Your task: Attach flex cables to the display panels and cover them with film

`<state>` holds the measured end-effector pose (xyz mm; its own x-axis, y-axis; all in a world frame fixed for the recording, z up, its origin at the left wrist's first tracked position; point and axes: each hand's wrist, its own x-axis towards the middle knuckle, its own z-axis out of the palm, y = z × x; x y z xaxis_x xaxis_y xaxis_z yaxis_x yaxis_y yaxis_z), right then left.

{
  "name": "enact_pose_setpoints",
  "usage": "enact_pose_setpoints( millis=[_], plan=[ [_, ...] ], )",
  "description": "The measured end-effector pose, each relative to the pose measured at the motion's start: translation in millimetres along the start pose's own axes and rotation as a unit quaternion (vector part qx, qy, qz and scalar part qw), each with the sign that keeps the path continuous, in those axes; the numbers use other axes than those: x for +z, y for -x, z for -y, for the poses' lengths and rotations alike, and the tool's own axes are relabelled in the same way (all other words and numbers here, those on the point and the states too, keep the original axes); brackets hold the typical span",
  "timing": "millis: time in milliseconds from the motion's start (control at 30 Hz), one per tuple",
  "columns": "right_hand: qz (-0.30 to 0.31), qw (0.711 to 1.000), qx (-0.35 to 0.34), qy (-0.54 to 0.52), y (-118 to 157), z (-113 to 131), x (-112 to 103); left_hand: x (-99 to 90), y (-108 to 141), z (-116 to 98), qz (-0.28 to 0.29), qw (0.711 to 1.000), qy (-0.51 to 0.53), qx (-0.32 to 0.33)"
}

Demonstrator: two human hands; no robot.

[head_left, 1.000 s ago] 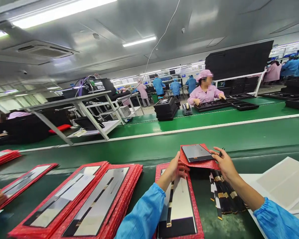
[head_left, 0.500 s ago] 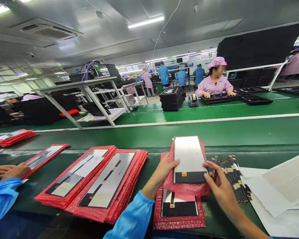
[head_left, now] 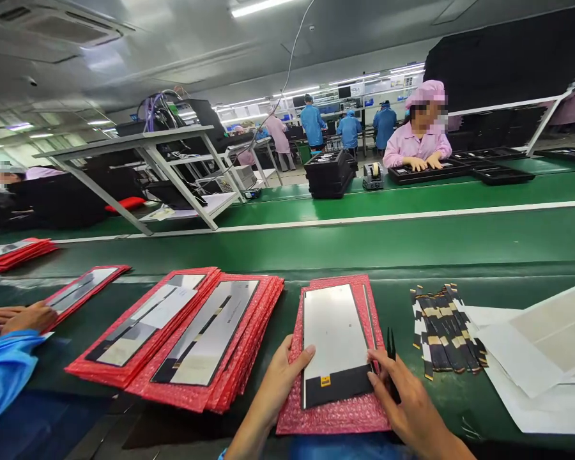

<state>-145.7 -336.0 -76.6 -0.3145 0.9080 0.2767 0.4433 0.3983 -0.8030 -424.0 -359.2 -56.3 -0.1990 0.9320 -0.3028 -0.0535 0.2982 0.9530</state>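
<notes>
Although the panel (head_left: 333,322) shines silver, its near end is black.

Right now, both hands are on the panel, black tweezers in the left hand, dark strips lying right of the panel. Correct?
One fix: the head view shows the black tweezers in the right hand, not the left hand. The rest holds: both hands on the panel, dark strips lying right of it.
</notes>
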Motion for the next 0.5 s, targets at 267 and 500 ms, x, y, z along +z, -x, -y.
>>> enact_pose_setpoints(
  millis=[267,500],
  plan=[
    [-0.158,0.976,0.023,0.147,-16,-27,-91,-1.3,-5,-6,-0.051,0.996,-0.070,-0.003],
    [-0.121,0.968,0.054,0.211,-25,-37,-145,4.3,-14,1,-0.041,0.996,-0.066,-0.033]
  ],
)
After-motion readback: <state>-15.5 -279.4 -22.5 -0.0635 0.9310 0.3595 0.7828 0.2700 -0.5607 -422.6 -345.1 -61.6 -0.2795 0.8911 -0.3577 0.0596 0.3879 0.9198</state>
